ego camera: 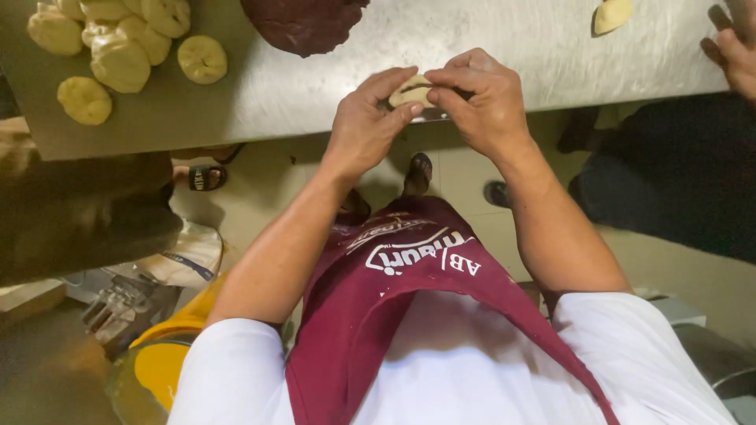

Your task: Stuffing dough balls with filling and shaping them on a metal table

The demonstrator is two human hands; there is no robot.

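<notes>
Steel counter [472, 47] fills the top of the view, seen from above, with a tiled floor below its near edge. At that edge the left hand [364, 126] and the right hand [480, 98] meet over a small pale dough piece [409, 93]. The left thumb and forefinger pinch it from the left, and the right fingers [445, 83] curl over it from the right, so both sets of fingers are clamped on the dough, which is held just above the counter's edge and is partly hidden by them.

Beyond the hands, a big dark reddish-brown mass [303, 24] lies on the counter at the top edge of the view. Far left sits a heap of dough balls [118, 39], with two single balls lying a little apart from it nearer the counter's edge. One more dough piece [613, 14] lies at the top right, and near it another person's hand [736, 47] rests at the counter's corner, well apart from the two working hands.

Below, a maroon apron [394, 315] over a white shirt covers the person's front, and sandalled feet show on the floor under the counter. At lower left stands a yellow tub [161, 354].
</notes>
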